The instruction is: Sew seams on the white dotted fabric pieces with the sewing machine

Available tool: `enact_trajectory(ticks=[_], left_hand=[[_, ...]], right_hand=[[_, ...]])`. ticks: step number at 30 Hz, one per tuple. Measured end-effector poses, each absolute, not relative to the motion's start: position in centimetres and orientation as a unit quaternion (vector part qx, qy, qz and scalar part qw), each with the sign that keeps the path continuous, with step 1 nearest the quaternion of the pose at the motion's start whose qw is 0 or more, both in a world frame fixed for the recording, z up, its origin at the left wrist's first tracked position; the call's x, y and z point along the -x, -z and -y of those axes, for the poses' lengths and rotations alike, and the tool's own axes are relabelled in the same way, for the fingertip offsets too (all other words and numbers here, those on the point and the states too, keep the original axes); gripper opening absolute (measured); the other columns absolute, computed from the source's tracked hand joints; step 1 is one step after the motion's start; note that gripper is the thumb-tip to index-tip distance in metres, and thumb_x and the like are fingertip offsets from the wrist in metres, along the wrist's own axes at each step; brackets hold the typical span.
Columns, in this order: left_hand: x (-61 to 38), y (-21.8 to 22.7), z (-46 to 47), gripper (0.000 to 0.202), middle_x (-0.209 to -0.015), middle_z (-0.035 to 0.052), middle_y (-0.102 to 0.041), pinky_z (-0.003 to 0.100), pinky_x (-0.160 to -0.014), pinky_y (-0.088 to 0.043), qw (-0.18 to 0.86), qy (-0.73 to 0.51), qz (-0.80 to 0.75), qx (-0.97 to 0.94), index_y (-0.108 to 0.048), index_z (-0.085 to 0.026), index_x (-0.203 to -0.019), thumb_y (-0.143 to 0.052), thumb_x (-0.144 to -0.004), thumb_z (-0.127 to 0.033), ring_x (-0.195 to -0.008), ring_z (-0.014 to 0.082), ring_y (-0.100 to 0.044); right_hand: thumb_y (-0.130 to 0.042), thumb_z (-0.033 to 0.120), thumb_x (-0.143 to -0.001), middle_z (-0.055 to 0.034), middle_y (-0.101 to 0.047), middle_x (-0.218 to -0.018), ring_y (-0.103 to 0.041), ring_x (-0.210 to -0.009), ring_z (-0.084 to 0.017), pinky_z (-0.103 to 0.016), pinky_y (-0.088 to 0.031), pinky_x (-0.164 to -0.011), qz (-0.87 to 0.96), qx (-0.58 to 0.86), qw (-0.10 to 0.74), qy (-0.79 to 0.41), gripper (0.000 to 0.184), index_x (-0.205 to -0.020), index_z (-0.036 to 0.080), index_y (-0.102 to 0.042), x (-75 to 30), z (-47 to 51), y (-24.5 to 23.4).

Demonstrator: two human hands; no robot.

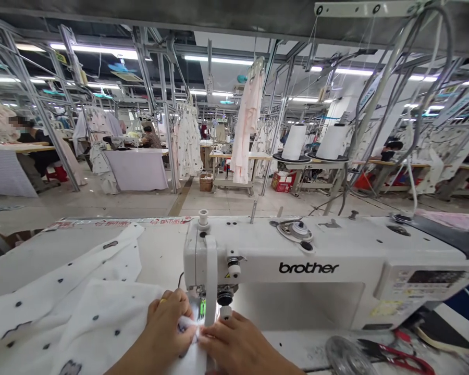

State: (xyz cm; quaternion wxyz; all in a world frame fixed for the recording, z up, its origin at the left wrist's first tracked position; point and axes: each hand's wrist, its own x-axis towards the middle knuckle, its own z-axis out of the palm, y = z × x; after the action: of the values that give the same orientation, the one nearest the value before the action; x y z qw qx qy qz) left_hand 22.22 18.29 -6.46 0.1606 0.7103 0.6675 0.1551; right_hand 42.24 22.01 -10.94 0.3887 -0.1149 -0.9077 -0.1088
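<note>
A white Brother sewing machine point(308, 268) stands in front of me on the work table. White fabric with small dark spots point(82, 307) lies to the left and runs under the needle head. My left hand point(168, 325) presses and pinches the fabric just left of the presser foot. My right hand point(240, 349) lies against it from the right, fingertips gripping the same fabric edge below the needle. The needle itself is hidden by my fingers.
Red-handled thread snips point(394, 354) and a clear round dish point(346, 357) lie right of my hands. Two white thread cones point(316, 141) stand behind the machine. Other people sit at tables point(136, 166) in the hall, with hanging garments point(248, 120) on racks.
</note>
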Motion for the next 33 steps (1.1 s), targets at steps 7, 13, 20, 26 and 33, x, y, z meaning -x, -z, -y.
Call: enact_trajectory(ticks=[7,13,20,26,33], left_hand=[[-22.4,5.9,-18.0,0.015,-0.099,0.004,-0.058,0.04,-0.1,-0.028,0.191,-0.163,-0.665,-0.704,-0.061,-0.014,-0.092,-0.054,-0.08,-0.019,-0.103,0.0216,-0.049],[-22.5,6.3,-18.5,0.014,-0.101,0.0035,-0.057,0.041,-0.1,-0.028,0.175,-0.188,-0.649,-0.716,-0.061,-0.014,-0.093,-0.054,-0.083,-0.019,-0.104,0.0204,-0.049],[-22.7,6.5,-19.8,0.013,-0.098,0.0055,-0.058,0.043,-0.098,-0.029,0.138,-0.189,-0.661,-0.713,-0.063,-0.014,-0.084,-0.05,-0.084,-0.014,-0.102,0.0219,-0.051],[-22.9,5.3,-20.0,0.014,-0.097,0.0075,-0.059,0.044,-0.1,-0.029,0.142,-0.164,-0.664,-0.715,-0.062,-0.013,-0.08,-0.049,-0.085,-0.014,-0.107,0.0244,-0.051],[-22.8,5.8,-20.3,0.017,-0.102,0.0088,-0.059,0.045,-0.101,-0.029,0.128,-0.177,-0.657,-0.721,-0.063,-0.013,-0.087,-0.047,-0.085,-0.014,-0.108,0.0262,-0.051]], right_hand=[[-0.026,0.053,-0.108,0.0041,-0.067,-0.101,-0.051,-0.08,-0.014,-0.031,-0.037,-0.082,0.913,0.1,0.389,0.073,0.046,-0.102,0.018,-0.056,-42.3,-21.7,10.1],[-0.042,0.046,-0.103,0.0018,-0.066,-0.099,-0.051,-0.08,-0.016,-0.033,-0.036,-0.079,0.923,0.106,0.364,0.065,0.033,-0.102,0.017,-0.056,-42.5,-21.8,10.3],[-0.067,0.037,-0.084,0.0021,-0.064,-0.1,-0.05,-0.088,-0.019,-0.034,-0.033,-0.085,0.949,0.204,0.24,0.009,0.029,-0.102,0.02,-0.054,-43.2,-21.1,8.9],[-0.06,0.036,-0.089,0.0,-0.063,-0.094,-0.049,-0.087,-0.019,-0.034,-0.031,-0.09,0.95,0.242,0.197,-0.016,0.022,-0.101,0.019,-0.055,-43.3,-20.6,7.6],[-0.059,0.04,-0.09,-0.0008,-0.063,-0.1,-0.05,-0.095,-0.019,-0.034,-0.028,-0.098,0.951,0.271,0.135,-0.059,0.027,-0.107,0.02,-0.056,-43.3,-20.5,6.9]])
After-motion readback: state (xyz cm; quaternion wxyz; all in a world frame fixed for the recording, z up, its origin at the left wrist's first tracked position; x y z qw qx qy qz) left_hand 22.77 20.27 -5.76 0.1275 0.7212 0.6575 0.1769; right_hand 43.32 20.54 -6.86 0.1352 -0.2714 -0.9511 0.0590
